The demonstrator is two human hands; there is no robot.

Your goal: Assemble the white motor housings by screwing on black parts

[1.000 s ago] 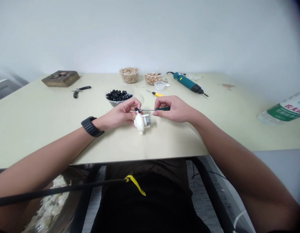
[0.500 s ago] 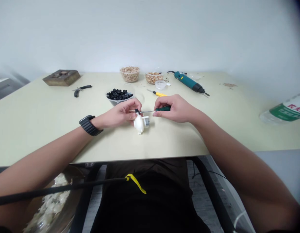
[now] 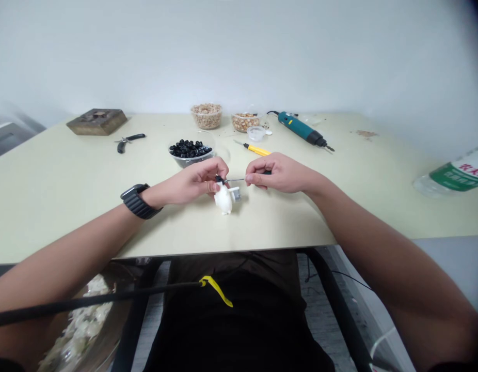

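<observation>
Screwdriver tip meets black part on white plastic motor housing, just in front of clear bowl of black pieces.
Left hand: grip clamped on housing. Right hand: grip clamped on screwdriver handle.

Past the left fingers sits a bowl of black pieces; past the right fingers, a yellow-handled screwdriver and a teal electric screwdriver.

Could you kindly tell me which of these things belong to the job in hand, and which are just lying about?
In use:
left hand, gripping a white plastic housing with a small motor
right hand, holding a thin screwdriver

Lying about:
clear bowl of black pieces
yellow-handled screwdriver
teal electric screwdriver
pliers
wooden block
</observation>
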